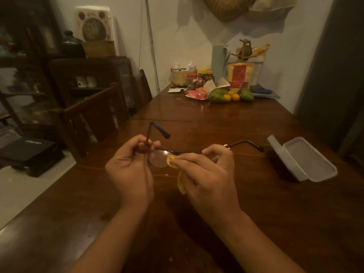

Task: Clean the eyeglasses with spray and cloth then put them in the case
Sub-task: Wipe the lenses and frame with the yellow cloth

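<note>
Fingers (183, 159) press soft yellow cloth (180, 181) on round eyeglasses (157, 159) lens.

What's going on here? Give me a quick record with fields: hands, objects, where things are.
left hand: grips the eyeglasses at the left temple
right hand: presses a yellow cloth on the lens
eyeglasses: held above the wooden table, temples unfolded
case: open on the table, at right
stage: wiping, glasses not yet in the case
</note>
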Available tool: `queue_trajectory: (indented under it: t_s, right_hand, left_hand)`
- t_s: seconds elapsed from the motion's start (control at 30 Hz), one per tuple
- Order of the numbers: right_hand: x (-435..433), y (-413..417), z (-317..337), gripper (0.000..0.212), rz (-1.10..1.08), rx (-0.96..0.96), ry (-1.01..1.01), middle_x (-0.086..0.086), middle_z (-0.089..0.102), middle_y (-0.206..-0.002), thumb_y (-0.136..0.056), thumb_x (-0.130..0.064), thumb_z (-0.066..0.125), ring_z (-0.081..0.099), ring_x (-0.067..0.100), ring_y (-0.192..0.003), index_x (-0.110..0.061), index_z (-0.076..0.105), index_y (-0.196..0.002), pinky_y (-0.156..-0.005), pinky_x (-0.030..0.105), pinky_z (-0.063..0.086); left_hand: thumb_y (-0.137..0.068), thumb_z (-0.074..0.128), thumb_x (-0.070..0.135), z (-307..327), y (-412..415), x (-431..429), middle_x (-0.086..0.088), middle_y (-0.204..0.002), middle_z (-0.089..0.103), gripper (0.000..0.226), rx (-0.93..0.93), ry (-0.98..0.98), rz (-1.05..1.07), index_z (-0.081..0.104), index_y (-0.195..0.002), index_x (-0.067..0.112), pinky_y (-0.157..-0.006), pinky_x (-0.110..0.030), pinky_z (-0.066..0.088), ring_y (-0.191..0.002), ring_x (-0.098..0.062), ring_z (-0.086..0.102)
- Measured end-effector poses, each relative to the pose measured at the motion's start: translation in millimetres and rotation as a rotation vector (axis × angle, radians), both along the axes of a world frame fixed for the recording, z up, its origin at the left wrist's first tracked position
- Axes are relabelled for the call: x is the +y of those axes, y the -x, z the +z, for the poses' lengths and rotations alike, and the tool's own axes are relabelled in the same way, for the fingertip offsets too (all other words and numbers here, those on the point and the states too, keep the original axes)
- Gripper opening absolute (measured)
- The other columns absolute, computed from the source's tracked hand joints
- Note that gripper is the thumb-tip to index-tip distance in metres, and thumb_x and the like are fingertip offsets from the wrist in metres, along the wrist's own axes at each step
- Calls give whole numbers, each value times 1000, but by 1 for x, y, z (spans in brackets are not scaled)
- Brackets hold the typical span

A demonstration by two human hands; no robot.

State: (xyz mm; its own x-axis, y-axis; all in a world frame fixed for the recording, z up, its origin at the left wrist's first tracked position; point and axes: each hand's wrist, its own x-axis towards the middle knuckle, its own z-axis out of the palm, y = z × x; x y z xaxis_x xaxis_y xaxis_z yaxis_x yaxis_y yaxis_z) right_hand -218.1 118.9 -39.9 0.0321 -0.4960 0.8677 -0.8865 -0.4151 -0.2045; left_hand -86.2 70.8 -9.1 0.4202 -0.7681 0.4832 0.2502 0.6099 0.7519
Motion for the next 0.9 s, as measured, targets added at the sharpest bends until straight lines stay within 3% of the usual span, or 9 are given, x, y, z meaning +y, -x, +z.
queue_trajectory:
  t_s: [0.13, 0.23, 0.33, 0.43, 0.57, 0.67, 0.73, 0.8, 0.9]
  right_hand:
    - [1, -1, -1, 26, -8, 23, -3, -10, 75, -115, -90, -21, 74, 53, 28, -112, -24, 76, -116, -82, 34, 38]
    - [4, -1, 1, 25, 4, 69, -5, -13, 73, -118, -96, -30, 62, 53, 30, -115, -28, 75, -117, -84, 40, 37]
    - [4, 0, 4, 21, -70, -5, -8, -14, 73, -113, -94, -33, 66, 49, 28, -117, -31, 76, -112, -86, 43, 37]
    - [3, 10, 10, 22, -88, -88, -112, -18, 73, -110, -97, -37, 65, 62, 27, -112, -32, 75, -115, -91, 47, 38]
    - [4, 12, 15, 25, -50, 43, -246, -19, 72, -113, -99, -39, 59, 60, 22, -117, -34, 72, -119, -97, 47, 36]
    - [7, 6, 14, 31, 1, 114, -237, -16, 71, -116, -92, -37, 59, 52, 25, -119, -31, 73, -119, -92, 37, 33]
    - [8, 4, 13, 34, 24, 127, -212, -15, 71, -116, -89, -40, 60, 50, 27, -119, -29, 73, -118, -89, 31, 26]
    - [7, 5, 11, 33, 65, 143, -199, -14, 71, -118, -89, -37, 64, 52, 28, -118, -28, 73, -119, -89, 32, 26]
    - [3, 8, 8, 27, 156, 125, -157, -12, 74, -116, -90, -23, 74, 52, 27, -108, -26, 75, -117, -83, 36, 35]
  left_hand:
    - [-88, 52, -14, -4, 9, 8, 1, -70, 72, 33, -65, 13, 9, 70, -84, 14, -67, -24, 58, -70, -13, 71]
    - [-88, 52, -15, -6, 11, 10, 1, -70, 73, 34, -64, 5, -3, 71, -84, 13, -63, -20, 57, -70, -12, 72]
    - [-88, 53, -13, -6, 11, 9, -1, -72, 73, 32, -79, 13, -13, 72, -84, 13, -64, -23, 58, -70, -14, 72]
    - [-88, 54, -11, -6, 12, 9, 2, -71, 72, 39, -67, 25, -43, 74, -81, 21, -65, -23, 57, -70, -12, 71]
    - [-87, 54, -10, -7, 13, 10, 4, -71, 72, 47, -92, 38, -52, 76, -78, 31, -64, -22, 56, -69, -12, 71]
    - [-86, 52, -10, -7, 10, 10, -4, -72, 72, 42, -82, 7, -51, 75, -79, 25, -63, -23, 56, -71, -16, 72]
    - [-86, 51, -13, -7, 10, 9, -10, -73, 68, 30, -40, -25, -60, 71, -83, 10, -63, -26, 57, -69, -18, 71]
    - [-88, 49, -14, -5, 9, 8, -15, -75, 65, 21, -2, -54, -69, 67, -88, -2, -62, -26, 56, -68, -18, 70]
    - [-90, 49, -13, -4, 7, 8, -17, -75, 65, 21, -20, -65, -49, 66, -88, -1, -61, -26, 56, -67, -18, 70]
